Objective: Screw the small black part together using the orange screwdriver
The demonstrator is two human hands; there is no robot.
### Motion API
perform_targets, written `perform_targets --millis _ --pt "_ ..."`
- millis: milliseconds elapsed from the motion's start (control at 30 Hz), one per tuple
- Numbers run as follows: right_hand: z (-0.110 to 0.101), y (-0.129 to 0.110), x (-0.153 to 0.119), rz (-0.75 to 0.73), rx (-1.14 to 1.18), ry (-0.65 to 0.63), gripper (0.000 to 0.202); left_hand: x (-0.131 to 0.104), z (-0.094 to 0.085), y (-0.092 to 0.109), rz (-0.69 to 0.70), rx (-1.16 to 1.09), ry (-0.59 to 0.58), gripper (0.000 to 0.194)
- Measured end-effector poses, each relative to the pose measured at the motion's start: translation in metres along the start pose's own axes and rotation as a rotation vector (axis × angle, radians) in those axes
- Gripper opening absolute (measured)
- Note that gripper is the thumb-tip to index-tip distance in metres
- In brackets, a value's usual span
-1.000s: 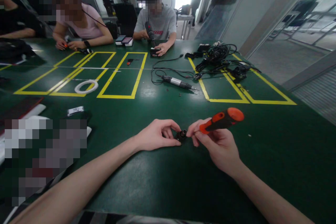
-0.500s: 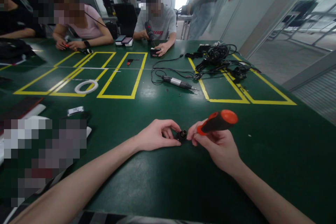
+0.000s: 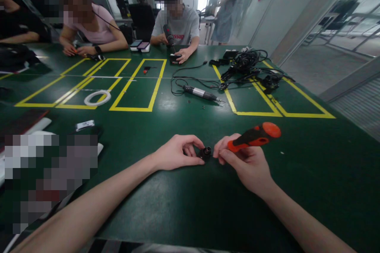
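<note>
Between thumb and fingers, my left hand [image 3: 178,152] grips a small black cylindrical part [image 3: 204,153] with a metallic ring at its top, resting on the green table [image 3: 166,205]. Just right of it, my right hand [image 3: 246,162] is closed around a screwdriver [image 3: 255,136] with a black and orange handle. The handle leans up and to the right. The fingers hide most of its shaft, and I cannot tell whether the tip touches the black part.
Ahead lies a corded electric screwdriver [image 3: 202,93]; a tangle of black cables [image 3: 246,63] sits behind it to the right. A white tape roll [image 3: 97,98] lies at left. Yellow tape marks rectangles. Across the table, a person in grey [image 3: 181,27] holds a power tool.
The screwdriver handle has tilted further right and lower, and my right fingers have shifted slightly right. My left hand and the black part stay in place.
</note>
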State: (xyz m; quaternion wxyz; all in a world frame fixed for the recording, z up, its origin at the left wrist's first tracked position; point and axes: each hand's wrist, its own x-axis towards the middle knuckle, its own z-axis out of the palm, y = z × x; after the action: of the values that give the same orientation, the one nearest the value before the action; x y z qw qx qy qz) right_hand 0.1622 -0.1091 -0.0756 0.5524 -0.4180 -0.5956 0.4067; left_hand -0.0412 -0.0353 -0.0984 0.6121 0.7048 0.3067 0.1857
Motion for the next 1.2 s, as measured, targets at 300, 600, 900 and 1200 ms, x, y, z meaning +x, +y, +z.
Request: perform_targets --millis 300,600,900,1200 --pt "-0.0031 0.0014 -0.0013 0.001 -0.066 0.064 0.027 0.0 -0.0002 -0.0003 0.005 0.012 0.008 0.035" --pt "-0.0055 -0.0034 -0.0004 -0.008 -0.102 0.06 0.018 -0.0005 -0.0002 0.0 -0.006 0.017 0.006 0.036" --pt "0.0009 0.0017 -0.0032 -0.029 0.047 0.016 0.027 0.0004 -0.0011 -0.0018 0.011 -0.005 0.001 0.037" --pt "-0.0029 0.0024 -0.0016 -0.045 0.0 0.009 0.03 0.0002 -0.0003 -0.0021 0.013 -0.002 0.0 0.036"
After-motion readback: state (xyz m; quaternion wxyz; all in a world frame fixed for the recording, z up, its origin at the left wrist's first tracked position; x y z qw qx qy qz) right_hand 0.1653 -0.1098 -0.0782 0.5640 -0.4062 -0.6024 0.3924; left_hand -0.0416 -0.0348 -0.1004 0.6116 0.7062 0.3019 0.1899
